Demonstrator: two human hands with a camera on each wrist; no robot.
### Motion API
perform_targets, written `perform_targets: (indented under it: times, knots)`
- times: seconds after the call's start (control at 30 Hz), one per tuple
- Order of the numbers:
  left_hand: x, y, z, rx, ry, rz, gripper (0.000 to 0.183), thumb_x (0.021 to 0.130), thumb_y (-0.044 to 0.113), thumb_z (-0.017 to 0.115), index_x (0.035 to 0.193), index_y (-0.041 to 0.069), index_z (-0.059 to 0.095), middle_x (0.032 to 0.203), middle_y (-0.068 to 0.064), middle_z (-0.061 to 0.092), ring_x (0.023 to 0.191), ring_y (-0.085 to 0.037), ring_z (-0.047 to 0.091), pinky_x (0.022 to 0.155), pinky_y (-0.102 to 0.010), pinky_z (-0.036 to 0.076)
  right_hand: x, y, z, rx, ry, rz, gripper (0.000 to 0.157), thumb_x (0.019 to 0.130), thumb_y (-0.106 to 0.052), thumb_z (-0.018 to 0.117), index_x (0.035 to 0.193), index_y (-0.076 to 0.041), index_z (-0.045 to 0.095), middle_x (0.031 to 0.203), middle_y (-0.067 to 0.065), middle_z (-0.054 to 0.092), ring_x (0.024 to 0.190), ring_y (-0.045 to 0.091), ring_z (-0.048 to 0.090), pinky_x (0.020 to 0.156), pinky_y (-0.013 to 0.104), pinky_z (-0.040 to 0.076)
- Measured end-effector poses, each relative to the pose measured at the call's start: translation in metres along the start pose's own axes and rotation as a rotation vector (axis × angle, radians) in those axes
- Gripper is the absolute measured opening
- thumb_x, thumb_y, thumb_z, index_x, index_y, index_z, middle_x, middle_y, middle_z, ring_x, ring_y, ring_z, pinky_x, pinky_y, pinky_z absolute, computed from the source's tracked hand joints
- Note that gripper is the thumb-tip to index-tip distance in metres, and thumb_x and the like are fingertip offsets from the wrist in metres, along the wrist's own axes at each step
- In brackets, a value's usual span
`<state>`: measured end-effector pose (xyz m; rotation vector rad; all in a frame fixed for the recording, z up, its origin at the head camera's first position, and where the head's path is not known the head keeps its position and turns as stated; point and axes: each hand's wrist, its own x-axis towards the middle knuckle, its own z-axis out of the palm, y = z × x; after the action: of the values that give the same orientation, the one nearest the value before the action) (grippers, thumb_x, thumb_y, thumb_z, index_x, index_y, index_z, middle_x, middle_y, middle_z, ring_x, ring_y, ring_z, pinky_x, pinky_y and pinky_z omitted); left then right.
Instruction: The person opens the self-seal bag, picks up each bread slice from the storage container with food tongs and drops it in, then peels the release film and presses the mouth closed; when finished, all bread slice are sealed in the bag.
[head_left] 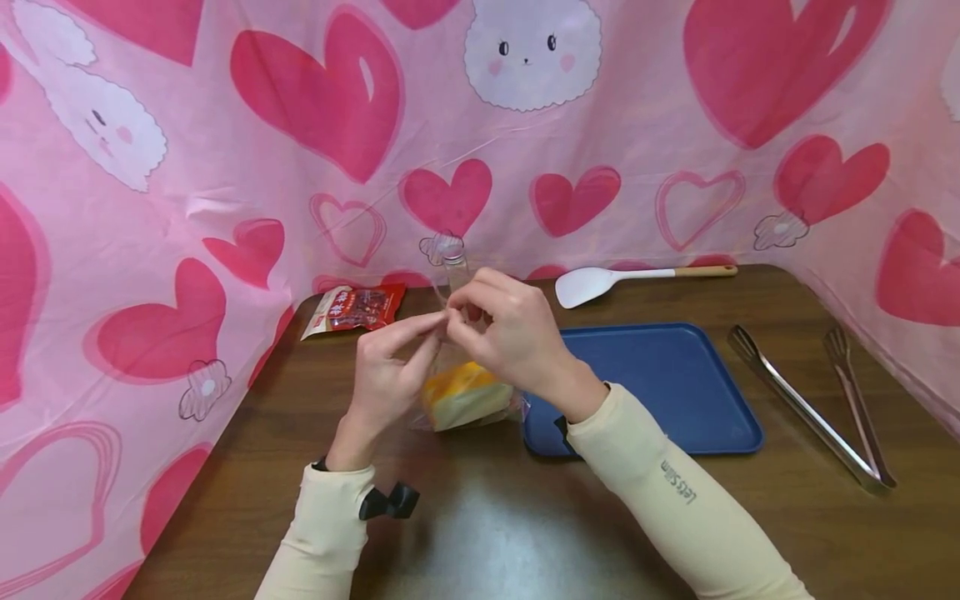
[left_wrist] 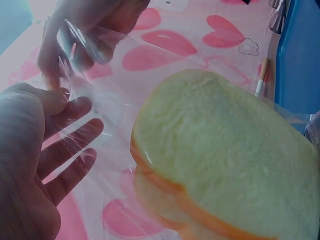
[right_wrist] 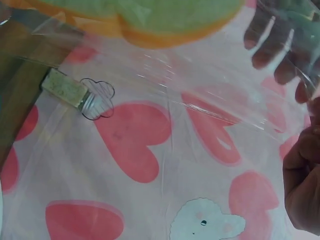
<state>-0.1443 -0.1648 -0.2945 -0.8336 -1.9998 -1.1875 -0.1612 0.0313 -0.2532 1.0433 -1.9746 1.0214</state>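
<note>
Bread slices (head_left: 465,398) with an orange-brown crust lie inside a clear plastic bag (left_wrist: 112,90), in front of both hands in the head view. My left hand (head_left: 386,371) pinches the bag's upper end between thumb and index finger. Its other fingers are spread behind the film in the left wrist view. My right hand (head_left: 513,333) pinches the same end of the bag, its fingertips meeting the left ones. The bread fills much of the left wrist view, with the film stretched from it up to the hands. The exact fold between the fingertips is hidden.
A blue tray (head_left: 652,383) lies right of the bread. Tongs (head_left: 813,417) rest further right, and a white spatula (head_left: 592,285) lies behind the tray. A red snack packet (head_left: 363,308) sits back left. A clear capped bottle (head_left: 454,265) stands behind the hands.
</note>
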Motion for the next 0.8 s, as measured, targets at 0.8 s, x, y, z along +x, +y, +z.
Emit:
perform_targets:
  times: [0.8]
  knots:
    - [0.0, 0.004, 0.002, -0.095, 0.016, -0.096, 0.025, 0.09, -0.01, 0.075, 0.114, -0.003, 0.079, 0.111, -0.018, 0.08, 0.097, -0.025, 0.08, 0.086, -0.027, 0.063, -0.006, 0.0, 0.015, 0.09, 0.12, 0.127, 0.005, 0.096, -0.004, 0.066, 0.096, 0.0, 0.068, 0.084, 0.011, 0.059, 0.07, 0.018, 0.053, 0.061, 0.024, 0.047]
